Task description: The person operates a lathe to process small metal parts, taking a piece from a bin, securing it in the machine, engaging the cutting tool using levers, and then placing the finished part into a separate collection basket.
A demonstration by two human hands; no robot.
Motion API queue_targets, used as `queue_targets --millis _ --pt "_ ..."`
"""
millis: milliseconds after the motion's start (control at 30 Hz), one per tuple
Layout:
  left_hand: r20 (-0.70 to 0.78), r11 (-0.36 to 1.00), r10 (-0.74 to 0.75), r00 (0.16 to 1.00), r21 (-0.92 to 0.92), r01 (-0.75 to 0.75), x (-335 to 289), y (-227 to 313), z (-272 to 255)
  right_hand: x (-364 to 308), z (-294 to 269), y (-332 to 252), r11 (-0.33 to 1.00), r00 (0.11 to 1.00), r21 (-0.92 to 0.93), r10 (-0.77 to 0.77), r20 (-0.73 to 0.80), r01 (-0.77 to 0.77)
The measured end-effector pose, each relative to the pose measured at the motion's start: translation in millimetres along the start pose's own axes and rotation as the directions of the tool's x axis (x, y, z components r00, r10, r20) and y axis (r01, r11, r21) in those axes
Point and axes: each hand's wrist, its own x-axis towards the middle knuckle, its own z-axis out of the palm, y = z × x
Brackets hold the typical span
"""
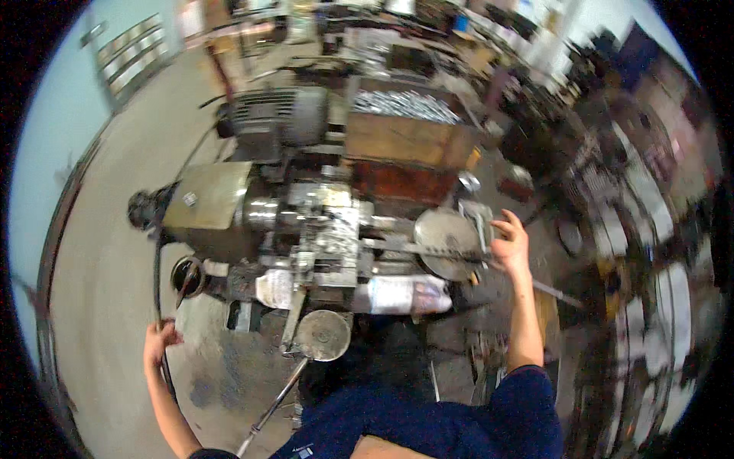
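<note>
Fingers (pixel 511 226) flank a machine (pixel 334 236) over workshop floor (pixel 103 229).

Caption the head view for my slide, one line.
Left hand at a black cable, right hand near a large metal disc, at a lathe-like machine.

No legible lettering anywhere in view, only blurred marks and prints.
A small pale, square label (pixel 190 200) with a dark mark sits tilted on the yellowish metal cover (pixel 218 214) of the machine (pixel 330 241), left of centre; a whitish wrapping (pixel 405 295) just below centre bears smeared bluish and darker print; a small pale mark (pixel 306 452) shows on the dark blue shirt (pixel 397 413) at the bottom edge; pale rectangles stand in rows on a wall panel (pixel 131 55), upper left, too small to read.
</note>
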Motion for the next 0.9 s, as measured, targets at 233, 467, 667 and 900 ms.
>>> queue_targets --millis 233,467,667,900 --pt "-0.071 0.968 -0.246 0.967 -0.072 0.241 50.5 -40.1 -48.8 -182.2 -167.1 161.0 0.715 0.768 -0.312 0.493 -0.409 -0.625" --pt "-0.186 0.997 0.018 0.982 0.076 -0.004 -127.8 106.5 140.5 -426.6 -240.6 242.8 0.428 0.861 -0.798 0.465 -0.208 -0.424" --pt "-0.262 0.997 -0.019 0.965 0.065 0.038 -47.2 48.4 90.2 -413.1 -206.6 269.3 0.044 0.044 -0.015 0.795 -0.604 -0.999" --pt "-0.293 0.992 -0.112 0.949 0.016 0.122 23.6 -8.3 26.8 -366.6 -185.6 255.3 -0.246 -0.065 -0.301 0.86 -0.506 -0.921"
